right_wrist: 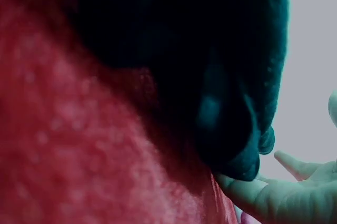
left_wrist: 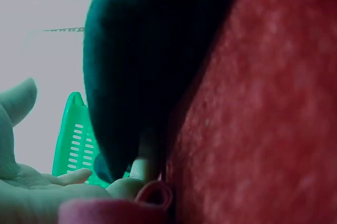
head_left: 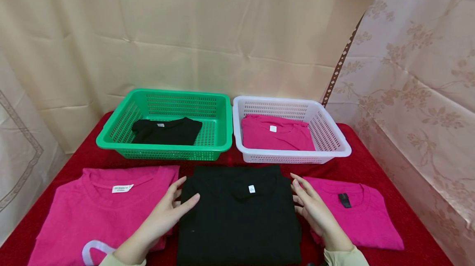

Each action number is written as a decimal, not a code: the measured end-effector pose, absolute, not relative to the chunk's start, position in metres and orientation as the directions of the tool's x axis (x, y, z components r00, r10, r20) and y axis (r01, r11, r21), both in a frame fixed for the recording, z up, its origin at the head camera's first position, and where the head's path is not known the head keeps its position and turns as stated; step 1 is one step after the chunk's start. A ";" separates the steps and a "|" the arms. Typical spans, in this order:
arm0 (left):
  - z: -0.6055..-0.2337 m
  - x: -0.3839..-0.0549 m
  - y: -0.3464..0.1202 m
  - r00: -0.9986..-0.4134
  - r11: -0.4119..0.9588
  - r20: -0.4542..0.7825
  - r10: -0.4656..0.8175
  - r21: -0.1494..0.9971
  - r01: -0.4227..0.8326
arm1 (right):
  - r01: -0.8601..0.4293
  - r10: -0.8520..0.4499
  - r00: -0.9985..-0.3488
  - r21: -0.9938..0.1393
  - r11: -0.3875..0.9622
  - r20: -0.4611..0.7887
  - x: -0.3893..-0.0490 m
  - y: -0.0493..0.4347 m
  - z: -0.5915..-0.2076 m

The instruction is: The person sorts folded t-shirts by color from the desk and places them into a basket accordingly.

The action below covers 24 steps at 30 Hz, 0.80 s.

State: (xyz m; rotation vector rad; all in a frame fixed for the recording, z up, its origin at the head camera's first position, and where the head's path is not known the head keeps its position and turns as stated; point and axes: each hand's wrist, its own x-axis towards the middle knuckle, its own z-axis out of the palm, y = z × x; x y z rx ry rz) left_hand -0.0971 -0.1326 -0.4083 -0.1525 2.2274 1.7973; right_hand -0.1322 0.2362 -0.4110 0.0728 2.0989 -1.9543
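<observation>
A folded black T-shirt [head_left: 239, 220] with a white neck label lies at the front middle of the table. My left hand [head_left: 167, 212] is at its left edge, thumb raised and fingers spread. In the left wrist view, fingertips reach in at the underside of the black fabric [left_wrist: 137, 66], and the thumb [left_wrist: 20, 100] stands apart from it. At the opposite edge is my right hand [head_left: 313, 208], its fingers loosely extended. The right wrist view has a finger [right_wrist: 245, 192] touching the lower edge of the dark cloth [right_wrist: 184, 76].
Left and right of it lie folded pink T-shirts [head_left: 107, 212] [head_left: 361, 216]. Behind stand a green basket [head_left: 163, 147] holding a black shirt [head_left: 167, 132] and a white basket [head_left: 293, 156] holding a pink shirt [head_left: 278, 136]. Red cloth [head_left: 408, 212] covers the table; curtains hang behind.
</observation>
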 end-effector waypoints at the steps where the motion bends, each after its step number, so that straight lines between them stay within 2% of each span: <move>1: -0.409 -0.097 -0.132 -0.956 0.204 -0.276 0.100 0.946 -0.252 | 0.228 -0.152 -0.959 -0.970 0.081 -0.238 -0.132 0.236 -0.412; 4: -0.413 -0.097 -0.131 -0.951 0.140 -0.267 0.155 0.959 -0.246 | 0.255 -0.168 -0.950 -0.964 0.077 -0.265 -0.134 0.236 -0.413; 7: -0.415 -0.097 -0.133 -0.943 0.139 -0.249 0.219 0.965 -0.222 | 0.267 -0.210 -0.935 -0.957 0.112 -0.286 -0.134 0.238 -0.414; 13: -0.419 -0.097 -0.136 -0.924 0.135 -0.204 0.324 0.976 -0.168 | 0.237 -0.370 -0.894 -0.967 0.091 -0.254 -0.135 0.245 -0.417; 17: -0.420 -0.098 -0.137 -0.925 0.174 -0.187 0.331 0.975 -0.135 | 0.204 -0.454 -0.864 -0.976 0.081 -0.218 -0.134 0.246 -0.419; 24: -0.414 -0.097 -0.134 -0.944 0.213 -0.126 0.306 0.975 -0.061 | 0.154 -0.468 -0.866 -0.985 0.083 -0.175 -0.133 0.242 -0.413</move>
